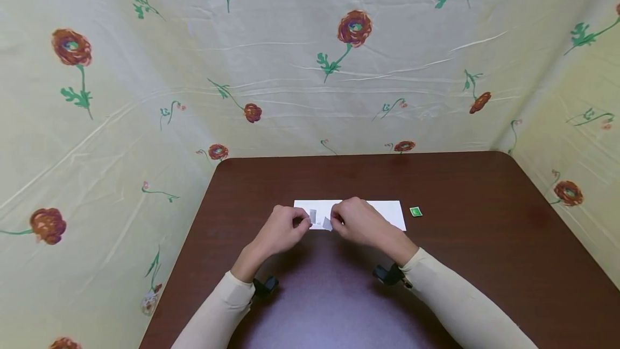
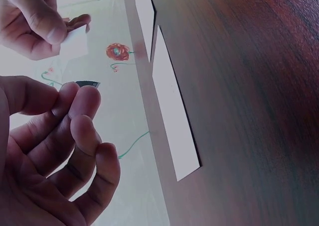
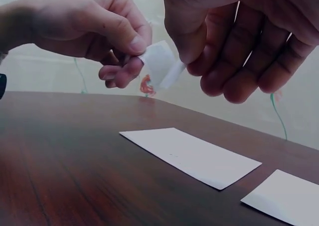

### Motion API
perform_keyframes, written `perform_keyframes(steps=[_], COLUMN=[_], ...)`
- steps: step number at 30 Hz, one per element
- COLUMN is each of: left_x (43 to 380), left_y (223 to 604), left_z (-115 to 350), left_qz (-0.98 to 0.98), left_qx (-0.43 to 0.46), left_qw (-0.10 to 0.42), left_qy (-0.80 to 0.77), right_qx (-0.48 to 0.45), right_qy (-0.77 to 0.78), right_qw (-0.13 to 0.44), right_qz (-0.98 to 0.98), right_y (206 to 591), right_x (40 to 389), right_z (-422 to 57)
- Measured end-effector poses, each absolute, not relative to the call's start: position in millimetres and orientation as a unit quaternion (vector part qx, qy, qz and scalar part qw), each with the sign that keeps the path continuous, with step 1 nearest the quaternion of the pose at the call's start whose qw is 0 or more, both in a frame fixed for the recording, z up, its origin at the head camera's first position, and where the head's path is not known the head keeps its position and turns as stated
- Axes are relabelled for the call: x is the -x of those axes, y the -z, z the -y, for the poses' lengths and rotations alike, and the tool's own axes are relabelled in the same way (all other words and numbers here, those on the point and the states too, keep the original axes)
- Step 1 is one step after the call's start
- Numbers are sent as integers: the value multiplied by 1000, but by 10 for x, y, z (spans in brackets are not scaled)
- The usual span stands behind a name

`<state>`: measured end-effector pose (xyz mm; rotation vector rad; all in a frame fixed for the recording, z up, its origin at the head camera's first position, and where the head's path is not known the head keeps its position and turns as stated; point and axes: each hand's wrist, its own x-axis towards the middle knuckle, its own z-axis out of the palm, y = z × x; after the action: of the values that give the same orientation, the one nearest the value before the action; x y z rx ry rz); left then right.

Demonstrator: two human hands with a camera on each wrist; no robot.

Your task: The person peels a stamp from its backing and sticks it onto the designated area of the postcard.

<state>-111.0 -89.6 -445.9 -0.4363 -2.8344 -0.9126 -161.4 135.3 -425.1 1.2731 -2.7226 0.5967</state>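
Observation:
My left hand [image 1: 281, 230] pinches a small stamp [image 3: 154, 59] between thumb and forefinger; its notched edge and pale back show in the right wrist view. Close by, my right hand [image 1: 363, 222] pinches a small white piece of paper [image 2: 75, 42]. In the right wrist view the two pieces overlap or touch; whether they are joined I cannot tell. Both hands are raised above two white paper rectangles, one on the left [image 3: 192, 156] and one on the right [image 3: 289, 198]. From the head view, my right hand hides part of them.
A small green stamp [image 1: 416, 211] with a white border lies on the brown table [image 1: 460, 187], right of the white rectangles. Flowered cloth [image 1: 290, 58] hangs behind the table and along its sides. Each wrist wears a small black camera.

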Motion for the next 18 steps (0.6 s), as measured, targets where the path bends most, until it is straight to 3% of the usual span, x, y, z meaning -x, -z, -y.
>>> perform_keyframes(steps=[8,18], left_x=[1103,1090], left_y=[4453,4439], left_z=[885,883], left_qz=[940,944], left_qx=[130,128], left_qw=[76,72], left_qy=[307,294], right_qx=[-430,-430], right_qy=[-182,-145], right_qw=[-19,-7], right_qz=[884,891], right_y=[4346,4493], right_x=[1521,1418], right_z=[-1308,-1253])
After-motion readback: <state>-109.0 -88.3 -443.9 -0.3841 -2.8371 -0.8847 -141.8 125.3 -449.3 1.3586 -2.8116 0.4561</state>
